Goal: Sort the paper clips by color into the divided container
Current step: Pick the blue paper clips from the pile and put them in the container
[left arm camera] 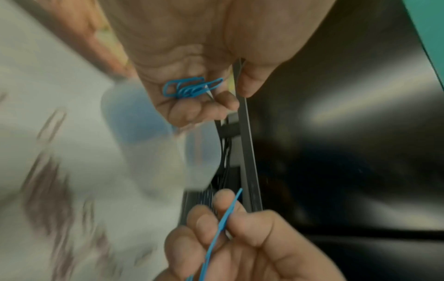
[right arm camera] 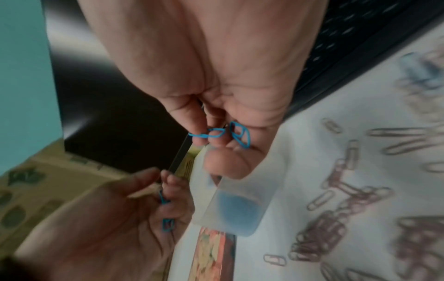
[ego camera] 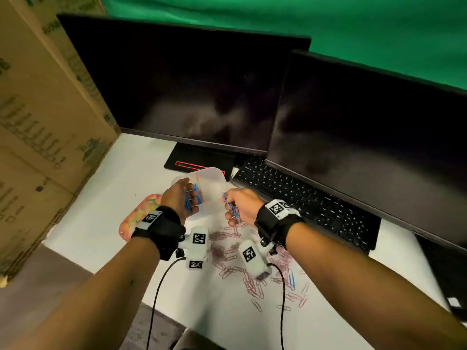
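My left hand (ego camera: 190, 201) holds a bunch of blue paper clips (left arm camera: 190, 88) in its curled fingers, just over the left side of the translucent divided container (ego camera: 211, 184). My right hand (ego camera: 232, 210) pinches a few more blue paper clips (right arm camera: 223, 133) beside the container's right edge. The container (right arm camera: 240, 199) shows a blurred blue patch in one compartment. Many pink paper clips (ego camera: 227, 251) lie scattered on the white table under my wrists. One blue clip (ego camera: 292, 279) lies among them at the right.
Two dark monitors (ego camera: 189, 84) stand behind, with a black keyboard (ego camera: 303, 198) under the right one. A cardboard box (ego camera: 38, 122) walls the left side. A colourful flat tray (ego camera: 141, 213) lies under my left wrist. Cables hang from both wrist cameras.
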Demonstrator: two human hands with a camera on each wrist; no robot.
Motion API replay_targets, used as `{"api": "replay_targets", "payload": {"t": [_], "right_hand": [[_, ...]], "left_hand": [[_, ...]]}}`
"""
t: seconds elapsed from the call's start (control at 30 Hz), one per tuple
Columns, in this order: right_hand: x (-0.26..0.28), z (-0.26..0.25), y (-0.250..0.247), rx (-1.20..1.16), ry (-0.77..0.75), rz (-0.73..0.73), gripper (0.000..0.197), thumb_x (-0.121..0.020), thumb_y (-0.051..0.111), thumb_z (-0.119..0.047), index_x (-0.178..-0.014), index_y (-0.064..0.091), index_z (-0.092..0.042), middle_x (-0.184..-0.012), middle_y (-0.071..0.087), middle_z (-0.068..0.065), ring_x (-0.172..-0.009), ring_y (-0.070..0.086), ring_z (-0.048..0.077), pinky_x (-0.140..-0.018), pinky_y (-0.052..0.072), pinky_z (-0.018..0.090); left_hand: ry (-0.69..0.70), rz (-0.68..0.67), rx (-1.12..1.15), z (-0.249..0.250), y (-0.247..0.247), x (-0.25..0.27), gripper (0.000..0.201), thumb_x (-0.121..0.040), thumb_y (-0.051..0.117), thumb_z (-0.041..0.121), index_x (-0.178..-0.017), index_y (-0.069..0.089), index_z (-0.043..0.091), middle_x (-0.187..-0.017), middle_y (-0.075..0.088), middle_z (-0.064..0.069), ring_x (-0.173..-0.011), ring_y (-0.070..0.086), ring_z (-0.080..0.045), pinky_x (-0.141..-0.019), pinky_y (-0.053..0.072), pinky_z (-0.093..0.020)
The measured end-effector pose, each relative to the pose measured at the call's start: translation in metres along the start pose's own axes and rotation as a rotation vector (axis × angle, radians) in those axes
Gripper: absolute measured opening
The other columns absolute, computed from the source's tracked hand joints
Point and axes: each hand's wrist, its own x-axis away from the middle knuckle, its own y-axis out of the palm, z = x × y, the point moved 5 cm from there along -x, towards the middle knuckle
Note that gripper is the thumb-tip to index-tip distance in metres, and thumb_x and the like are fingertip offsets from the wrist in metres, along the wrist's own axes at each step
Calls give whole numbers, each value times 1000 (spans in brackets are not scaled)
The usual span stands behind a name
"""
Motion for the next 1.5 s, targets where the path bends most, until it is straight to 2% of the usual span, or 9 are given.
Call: {"api": "replay_targets", "payload": {"t": [0.37, 0.43, 0.6, 0.8, 0.9, 1.0, 1.1, 1.33, 1.5], "right_hand": [[-51, -43, 74, 389, -34, 42, 25, -86, 46, -3, -98, 64, 9, -80, 65, 18, -72, 67, 29, -67, 59, 37], [-56, -44, 78, 428, -57, 26, 30, -88, 46, -5, -109, 63, 9, -91, 67, 17, -87, 69, 32, -81, 59, 40], [-60, -53, 83, 595, -159, 9, 33, -93, 44, -10, -121, 58, 2, -96, 56, 8, -86, 54, 20, -60, 46, 20], [-59, -57, 74, 625, -216, 73, 33, -83, 48, -7, -109, 68, -10, -94, 62, 10, -91, 61, 26, -78, 55, 38], [-52, -49, 40, 392, -266, 114, 35, -82, 51, 1, -112, 68, -7, -91, 66, 11, -76, 62, 18, -80, 55, 34], [-31, -32, -16, 168, -225, 158, 26, -90, 49, 10, -114, 60, 9, -75, 58, 14, -48, 60, 6, -56, 52, 18], [-5, -2, -91, 260, -130, 350, 21, -89, 54, 5, -107, 64, 4, -84, 64, 16, -62, 64, 15, -70, 58, 30], [58, 71, -168, 845, 11, 554, 31, -89, 45, -14, -97, 75, -22, -108, 73, 7, -102, 66, 29, -88, 51, 27], [72, 110, -163, 949, 60, 488, 33, -86, 45, -17, -107, 69, -25, -117, 69, 1, -106, 64, 24, -89, 48, 25]], "left_hand": [[40, 110, -335, 38, -24, -30, 42, -96, 43, 46, -113, 57, 10, -122, 58, -17, -115, 56, -33, -103, 45, -46], [52, 109, -376, 41, -23, -32, 43, -96, 44, 45, -115, 58, 9, -124, 57, -18, -117, 55, -34, -104, 44, -46], [94, 86, -485, 45, -21, -35, 50, -96, 41, 46, -129, 54, 10, -130, 56, -16, -119, 52, -33, -101, 46, -45], [305, 138, -546, 50, -18, -35, 27, -95, 49, 37, -106, 60, 15, -112, 63, -9, -110, 57, -30, -102, 45, -48], [422, 148, -584, 45, -4, -22, 21, -94, 50, 34, -97, 63, 17, -97, 65, -5, -97, 60, -26, -93, 50, -43], [548, 42, -716, 28, 27, -8, 13, -89, 58, 32, -85, 65, 21, -84, 68, -2, -82, 63, -24, -80, 53, -34], [628, -149, -989, 0, 68, 4, 9, -89, 60, 21, -83, 67, 21, -77, 65, 5, -65, 56, -12, -69, 44, -21], [678, -449, -1547, -75, 139, 2, 25, -88, 52, 16, -105, 68, 24, -115, 62, 1, -105, 60, -21, -94, 48, -30], [638, -394, -1706, -104, 165, -10, 22, -89, 58, 22, -110, 64, 22, -121, 61, -2, -110, 59, -24, -93, 50, -34]]}}
